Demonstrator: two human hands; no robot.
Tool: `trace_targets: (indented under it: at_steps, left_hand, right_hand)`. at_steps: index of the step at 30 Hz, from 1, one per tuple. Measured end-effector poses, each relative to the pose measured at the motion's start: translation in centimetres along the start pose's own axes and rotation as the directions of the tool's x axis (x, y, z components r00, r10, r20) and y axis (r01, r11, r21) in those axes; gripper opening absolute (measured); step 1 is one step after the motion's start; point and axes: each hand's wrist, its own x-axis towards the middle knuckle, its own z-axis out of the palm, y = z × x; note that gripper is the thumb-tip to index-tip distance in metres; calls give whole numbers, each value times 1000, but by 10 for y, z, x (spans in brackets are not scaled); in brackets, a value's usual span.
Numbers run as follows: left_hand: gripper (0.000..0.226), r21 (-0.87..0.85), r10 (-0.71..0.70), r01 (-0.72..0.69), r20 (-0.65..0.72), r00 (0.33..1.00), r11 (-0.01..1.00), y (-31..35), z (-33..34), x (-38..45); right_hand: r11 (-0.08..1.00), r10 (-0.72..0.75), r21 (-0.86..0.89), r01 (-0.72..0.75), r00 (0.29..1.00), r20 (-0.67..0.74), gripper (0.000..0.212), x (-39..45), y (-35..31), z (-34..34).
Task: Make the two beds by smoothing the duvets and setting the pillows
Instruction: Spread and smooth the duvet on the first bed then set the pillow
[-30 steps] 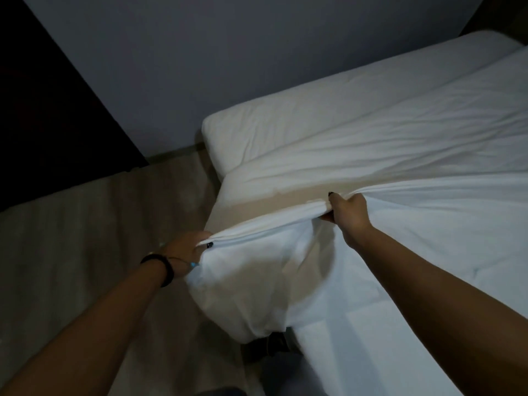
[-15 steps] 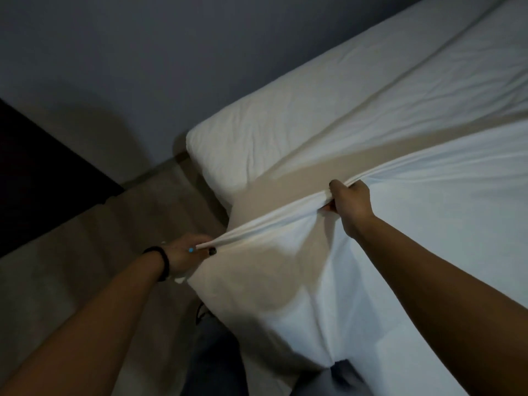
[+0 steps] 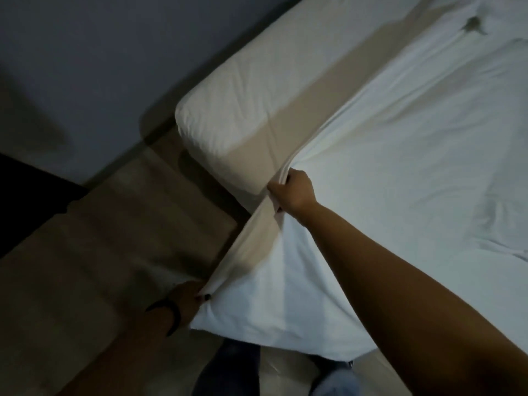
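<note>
Bare floor (image 3: 94, 252) lies open to the left of the bed (image 3: 228, 110), running back to the wall (image 3: 114, 52), which closes off the far side. The hanging duvet (image 3: 400, 138) corner, stretched between the left hand (image 3: 190, 295) and right hand (image 3: 294, 192), screens the bed's near side. The person's legs (image 3: 228, 367) fill the space below it.

Duvet (image 3: 414, 155) on mattress (image 3: 243, 95), floor (image 3: 100, 238) to the left
</note>
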Motion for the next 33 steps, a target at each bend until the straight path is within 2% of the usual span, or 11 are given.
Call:
trace_targets:
  at_steps: [2, 5, 7, 10, 14, 21, 25, 33]
  left_hand:
    - [41, -15, -13, 12, -25, 1000, 1000, -6, 13, 9]
    - [45, -21, 8, -10, -70, 997, 1000, -10, 19, 11]
    - [49, -109, 47, -55, -80, 996, 993, -13, 17, 11]
    - [52, -172, 91, -108, -102, 991, 979, -8, 7, 4]
    - [56, -158, 161, -179, -124, 979, 971, 15, -9, -16]
    - [49, 30, 262, -263, -231, 937, 964, 90, -15, -77]
    - [53, -6, 323, -333, -232, 918, 943, 125, 8, -111]
    - [61, 203, 426, -380, -292, 856, 903, 185, 89, -190]
  right_hand:
    - [992, 29, -126, -26, 999, 22, 33, 14, 6, 7]
    - [977, 112, -194, -85, 985, 133, 43, 25, 17, 13]
    - [958, 110, -284, -39, 965, 240, 60, 20, 20, 18]
    - [938, 69, -345, 37, 954, 291, 65, 5, 20, 22]
    - [928, 57, -367, 59, 953, 297, 63, -34, 27, 5]
    - [845, -3, -517, 138, 967, 253, 61, -107, 52, -65]
    - [797, -61, -570, 200, 966, 253, 60, -155, 74, -109]
    - [739, -169, -612, 281, 957, 234, 62, -261, 125, -199]
